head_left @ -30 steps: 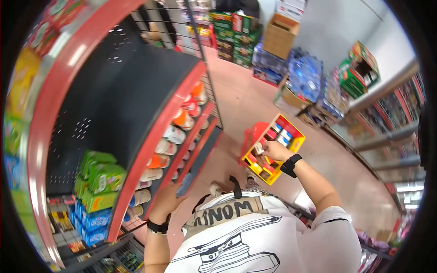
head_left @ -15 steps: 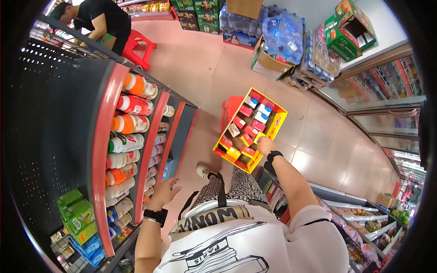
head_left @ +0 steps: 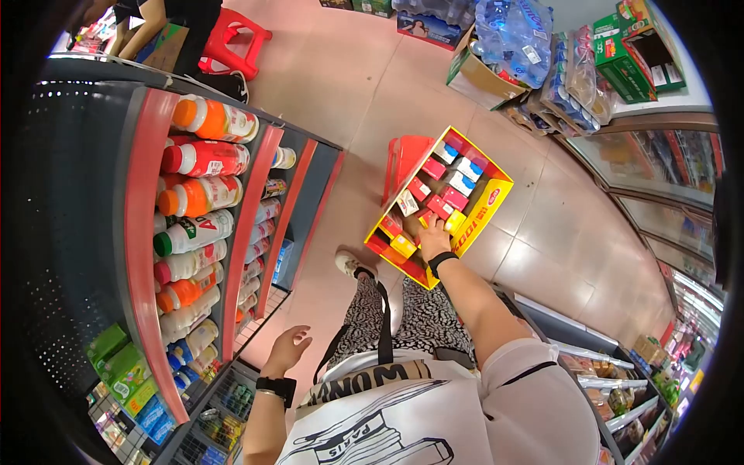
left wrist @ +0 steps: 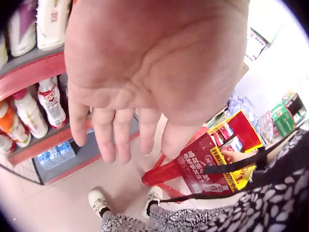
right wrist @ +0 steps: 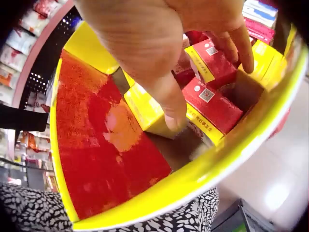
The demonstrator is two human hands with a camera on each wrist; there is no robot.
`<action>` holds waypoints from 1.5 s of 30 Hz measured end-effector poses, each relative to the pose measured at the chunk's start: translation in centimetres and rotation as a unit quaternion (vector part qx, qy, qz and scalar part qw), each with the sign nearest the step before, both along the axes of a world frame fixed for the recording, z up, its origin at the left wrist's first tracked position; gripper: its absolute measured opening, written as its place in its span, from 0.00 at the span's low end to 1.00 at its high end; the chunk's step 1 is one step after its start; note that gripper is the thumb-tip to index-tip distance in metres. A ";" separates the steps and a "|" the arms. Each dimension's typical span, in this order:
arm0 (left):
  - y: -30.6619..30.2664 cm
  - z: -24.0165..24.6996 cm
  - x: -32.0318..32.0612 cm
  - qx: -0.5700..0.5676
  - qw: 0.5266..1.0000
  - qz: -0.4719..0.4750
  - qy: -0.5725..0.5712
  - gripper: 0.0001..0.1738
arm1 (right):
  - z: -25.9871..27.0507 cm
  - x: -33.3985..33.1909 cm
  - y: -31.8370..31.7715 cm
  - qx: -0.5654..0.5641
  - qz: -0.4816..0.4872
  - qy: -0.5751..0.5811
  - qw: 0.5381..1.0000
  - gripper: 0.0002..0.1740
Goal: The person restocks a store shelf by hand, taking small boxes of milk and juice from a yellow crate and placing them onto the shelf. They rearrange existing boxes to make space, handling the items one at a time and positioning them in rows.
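A yellow-rimmed display box (head_left: 490,208) rests tilted on a red stool (head_left: 405,159), with several small red, yellow and white-blue cartons inside. My right hand (head_left: 434,239) reaches down into its near part. In the right wrist view, its thumb (right wrist: 173,108) lies against a yellow carton (right wrist: 149,110), and its fingers (right wrist: 241,46) spread over the far side of red cartons (right wrist: 212,104). The index finger extends beside another yellow carton (right wrist: 260,60). My left hand (head_left: 288,346) hangs in the air beside the shelf, palm toward the left wrist camera, and holds nothing.
To the left stands a shelf (head_left: 147,256) with rows of bottles (head_left: 205,159) and green packs (head_left: 124,364). Another person sits near a red stool (head_left: 240,43) at the upper left. Shrink-wrapped water bottles (head_left: 515,39) and glass-door coolers (head_left: 643,167) line the right.
My right hand has let go of a pale carton and moved to the box's near part, then in over the red cartons. My left hand has drawn back from the shelf. The head view has shifted.
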State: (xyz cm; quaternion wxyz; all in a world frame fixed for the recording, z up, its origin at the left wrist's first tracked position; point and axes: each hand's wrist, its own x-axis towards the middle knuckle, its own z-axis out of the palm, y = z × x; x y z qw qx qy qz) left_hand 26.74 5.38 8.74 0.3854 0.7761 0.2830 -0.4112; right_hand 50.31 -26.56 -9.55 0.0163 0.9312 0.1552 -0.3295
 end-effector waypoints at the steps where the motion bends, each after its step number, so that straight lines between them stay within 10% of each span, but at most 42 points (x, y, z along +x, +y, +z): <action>1: -0.1 -0.2 -0.4 -0.006 1.000 0.016 0.015 0.19 | -0.4 -0.1 0.0 -0.007 -0.001 -0.007 1.000 0.16; 15: -0.2 -1.2 -2.9 -0.017 0.996 0.079 -0.046 0.17 | -0.2 -0.4 -1.4 0.133 -0.060 0.012 0.989 0.27; 29: 0.8 3.8 7.6 -0.010 0.963 0.047 -0.266 0.21 | 18.4 3.7 -5.1 0.380 -0.047 0.039 0.923 0.28; 38: -1.4 14.2 15.1 -0.104 0.837 -0.003 -0.537 0.33 | 36.7 5.4 6.8 0.477 0.143 0.219 0.839 0.27; 45: 2.2 20.6 10.1 -0.175 0.871 0.127 -0.442 0.30 | 43.7 3.6 15.3 0.497 0.247 0.381 0.740 0.26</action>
